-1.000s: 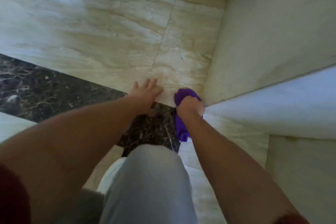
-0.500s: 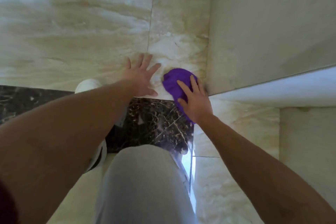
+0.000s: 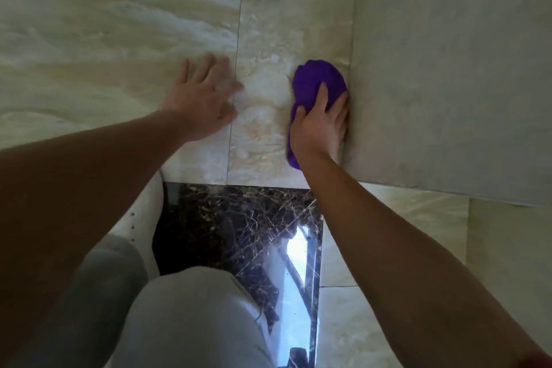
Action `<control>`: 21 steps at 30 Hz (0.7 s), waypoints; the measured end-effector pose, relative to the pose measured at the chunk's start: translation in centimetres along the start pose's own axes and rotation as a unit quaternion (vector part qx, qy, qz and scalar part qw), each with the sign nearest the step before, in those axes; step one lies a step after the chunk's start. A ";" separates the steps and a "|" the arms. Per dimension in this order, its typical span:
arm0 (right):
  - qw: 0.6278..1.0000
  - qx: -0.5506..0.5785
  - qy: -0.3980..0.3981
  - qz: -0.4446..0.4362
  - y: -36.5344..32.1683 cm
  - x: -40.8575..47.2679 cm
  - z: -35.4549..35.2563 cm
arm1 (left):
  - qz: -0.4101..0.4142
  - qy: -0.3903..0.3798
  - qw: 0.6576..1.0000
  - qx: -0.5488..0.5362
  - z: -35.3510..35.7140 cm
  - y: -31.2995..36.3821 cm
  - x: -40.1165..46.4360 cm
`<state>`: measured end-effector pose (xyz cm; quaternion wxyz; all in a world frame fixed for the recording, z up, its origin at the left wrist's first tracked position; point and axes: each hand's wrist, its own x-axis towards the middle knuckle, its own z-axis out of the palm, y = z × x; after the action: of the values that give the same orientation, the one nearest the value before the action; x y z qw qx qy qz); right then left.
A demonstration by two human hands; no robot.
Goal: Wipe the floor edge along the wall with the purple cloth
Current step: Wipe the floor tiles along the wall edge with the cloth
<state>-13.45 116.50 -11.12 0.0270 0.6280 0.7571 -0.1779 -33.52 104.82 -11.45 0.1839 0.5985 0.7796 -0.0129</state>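
The purple cloth (image 3: 317, 81) lies bunched on the cream marble floor, pressed right against the foot of the pale wall (image 3: 442, 69). My right hand (image 3: 321, 125) lies on the cloth's near part, fingers spread over it, its outer edge touching the wall. The cloth's far end sticks out past my fingertips and a strip shows beside my wrist. To the left, my left hand (image 3: 201, 101) rests flat on the floor with fingers apart, holding nothing.
A dark brown veined marble strip (image 3: 227, 224) crosses the floor just behind my hands and reflects a bright window. My knee in grey trousers (image 3: 191, 320) fills the lower middle. A white shoe (image 3: 149, 209) shows beside it. Cream floor tiles (image 3: 119, 24) stretch ahead.
My right hand has pushed the cloth forward along the wall, off the dark strip onto the cream tile. My left hand has shifted forward too and stays flat on the floor.
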 end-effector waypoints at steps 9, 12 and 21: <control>0.991 -0.063 -0.045 -0.106 3.5 -4.4 -0.3 | -0.051 -0.084 0.995 -0.018 -2.3 -2.1 4.9; 0.985 -0.080 -0.125 -0.092 4.0 -3.9 -1.8 | -0.062 -0.160 0.985 -0.032 -3.5 -2.2 6.2; 0.968 -0.075 -0.233 -0.063 -2.4 7.0 -5.4 | -0.037 -0.190 0.981 0.004 -8.3 -2.7 7.5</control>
<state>-16.25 124.37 -7.30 0.2384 0.5166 0.7792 -0.2630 -39.90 113.05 -6.53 0.3254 0.5569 0.7519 -0.1362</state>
